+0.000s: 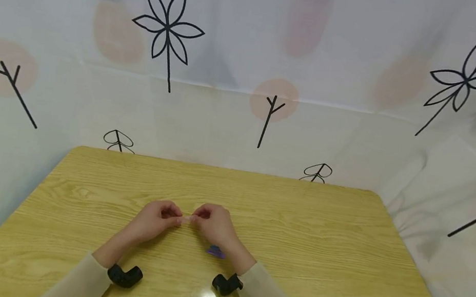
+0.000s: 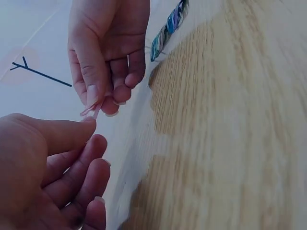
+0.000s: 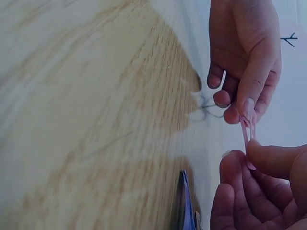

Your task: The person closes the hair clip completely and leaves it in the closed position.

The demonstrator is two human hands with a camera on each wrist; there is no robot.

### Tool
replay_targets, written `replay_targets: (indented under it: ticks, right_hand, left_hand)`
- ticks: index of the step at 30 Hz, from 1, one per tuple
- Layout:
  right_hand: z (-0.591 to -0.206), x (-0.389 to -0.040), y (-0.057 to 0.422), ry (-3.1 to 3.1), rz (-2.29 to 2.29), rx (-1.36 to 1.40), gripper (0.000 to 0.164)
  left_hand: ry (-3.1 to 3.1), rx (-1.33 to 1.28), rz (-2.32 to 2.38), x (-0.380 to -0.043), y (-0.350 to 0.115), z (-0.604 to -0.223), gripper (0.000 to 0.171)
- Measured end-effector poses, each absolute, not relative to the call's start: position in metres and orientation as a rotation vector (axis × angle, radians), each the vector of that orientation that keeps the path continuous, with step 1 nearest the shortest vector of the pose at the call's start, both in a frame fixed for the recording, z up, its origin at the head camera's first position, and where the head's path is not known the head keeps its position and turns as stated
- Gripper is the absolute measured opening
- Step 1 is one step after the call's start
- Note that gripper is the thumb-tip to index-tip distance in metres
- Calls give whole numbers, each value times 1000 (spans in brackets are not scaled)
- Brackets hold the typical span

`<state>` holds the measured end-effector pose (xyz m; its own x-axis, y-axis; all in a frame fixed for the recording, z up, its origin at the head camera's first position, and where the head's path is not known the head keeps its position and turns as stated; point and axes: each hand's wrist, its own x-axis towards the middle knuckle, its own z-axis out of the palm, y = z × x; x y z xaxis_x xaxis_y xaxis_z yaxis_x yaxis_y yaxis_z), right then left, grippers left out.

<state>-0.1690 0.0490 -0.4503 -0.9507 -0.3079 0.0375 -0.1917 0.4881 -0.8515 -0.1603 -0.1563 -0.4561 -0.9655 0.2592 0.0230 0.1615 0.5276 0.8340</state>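
Between the fingertips of both hands is a thin pink loop (image 3: 253,125), narrow and slightly bent; its exact kind cannot be made out. My left hand (image 1: 154,219) pinches one end with thumb and forefinger. My right hand (image 1: 216,225) pinches the other end the same way, close to the left fingertips. In the right wrist view two slim pink strands run from one thumb to the other. On the table by the right wrist lies a small blue and purple object (image 1: 216,251); in the left wrist view it appears as a twisted-looking, multicoloured piece (image 2: 165,36).
A wood-grained table (image 1: 319,255) with rounded far corners lies under the hands. Behind and beside it hangs a pale cloth (image 1: 213,129) with black plant drawings and soft orange spots. Black wrist cameras (image 1: 125,276) sit at both cuffs.
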Motion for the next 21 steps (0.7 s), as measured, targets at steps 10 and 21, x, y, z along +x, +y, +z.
replay_targets:
  ticks: [10,21]
  right_hand:
    - [-441,-164,57,2588,-1545,-409,7]
    - [-432,-149,69,2661,-1573,-508,10]
  left_hand:
    - [2658,379,1524,-157,-147,-451,15]
    - [2709,373,1586,-150,-134,-446,9]
